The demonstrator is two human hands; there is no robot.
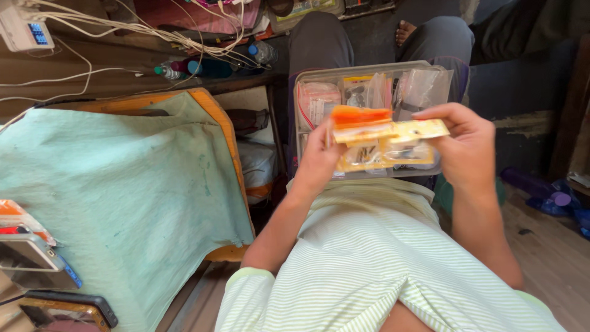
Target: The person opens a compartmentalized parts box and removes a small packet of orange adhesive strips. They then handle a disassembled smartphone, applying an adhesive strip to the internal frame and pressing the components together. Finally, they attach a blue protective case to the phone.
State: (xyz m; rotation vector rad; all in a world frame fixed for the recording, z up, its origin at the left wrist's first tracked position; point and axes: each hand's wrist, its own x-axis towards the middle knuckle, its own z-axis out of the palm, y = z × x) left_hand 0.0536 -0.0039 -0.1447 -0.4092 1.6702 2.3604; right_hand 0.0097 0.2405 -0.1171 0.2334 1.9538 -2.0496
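Note:
Both hands hold a small stack of flat plastic packets, yellow and orange, above a clear plastic box resting on my lap. My left hand grips the stack's left end. My right hand pinches the right end, thumb on a yellow packet. The box holds several small clear bags of parts.
A table draped in a light green cloth stands at my left, with phones at its near corner. White cables and bottles lie on a shelf behind. A purple bottle lies on the wooden floor at right.

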